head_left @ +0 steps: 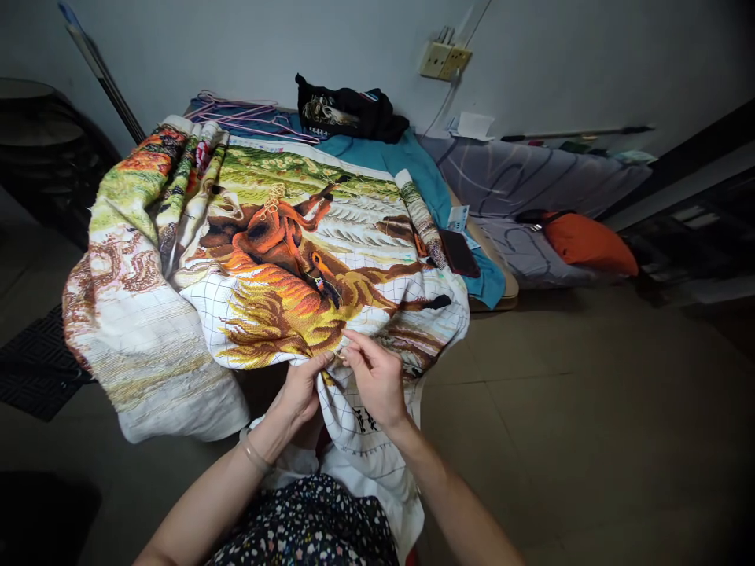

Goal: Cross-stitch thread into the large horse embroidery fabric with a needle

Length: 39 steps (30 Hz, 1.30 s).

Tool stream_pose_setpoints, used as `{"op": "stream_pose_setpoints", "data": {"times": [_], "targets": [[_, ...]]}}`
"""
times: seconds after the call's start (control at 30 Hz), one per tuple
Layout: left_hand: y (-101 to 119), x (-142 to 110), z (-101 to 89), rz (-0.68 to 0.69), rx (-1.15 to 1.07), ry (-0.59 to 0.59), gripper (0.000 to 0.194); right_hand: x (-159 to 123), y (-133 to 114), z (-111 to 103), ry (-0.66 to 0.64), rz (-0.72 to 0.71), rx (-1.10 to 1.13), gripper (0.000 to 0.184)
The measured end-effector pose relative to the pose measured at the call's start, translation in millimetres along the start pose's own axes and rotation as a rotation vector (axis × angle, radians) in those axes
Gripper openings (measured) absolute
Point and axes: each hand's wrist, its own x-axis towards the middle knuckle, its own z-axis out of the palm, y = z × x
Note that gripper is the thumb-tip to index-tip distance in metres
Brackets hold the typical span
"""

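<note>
A large cross-stitch cloth [359, 275], stitched with brown and orange horses over a printed grid, spreads before me and hangs into my lap. My left hand [303, 387] grips a gathered fold at its near edge, thumb on top and fingers underneath. Just to the right, my right hand [376, 377] is closed in a pinch above the fold; whatever lies between its fingertips is too small to make out. Loose yellow thread [272, 202] lies on the stitched horse. Rolled and bunched cloth [171, 346] hangs down on the left.
Pink hangers [248, 114] and a black bag [351, 110] sit behind the cloth on a teal cover [433, 177]. A dark phone [458, 253] lies at its right. An orange bag [590, 242] rests farther right, below a wall socket [445, 60].
</note>
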Motion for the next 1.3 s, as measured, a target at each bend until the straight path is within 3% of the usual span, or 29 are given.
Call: {"op": "stream_pose_setpoints", "data": {"times": [0.1,0.27,0.5,0.93,1.3], "targets": [[0,-1,-0.5,-0.021,0.005,0.019,0.020,-15,0,7,-0.015,-0.005,0.056,0.021],[0,-1,-1.2,-0.051,0.019,0.063,0.023,-27,0,13,0.015,0.000,0.035,0.017],[-2,1,-1.3,-0.034,0.008,0.058,0.025,-22,5,7,0.021,0.181,0.019,0.018],[-4,3,-4.4,-0.023,-0.028,0.035,0.028,-15,6,7,0.006,0.145,-0.010,0.020],[-4,0,-3.7,-0.044,0.003,0.071,0.024,-12,-1,16,0.037,0.207,-0.160,0.015]]}}
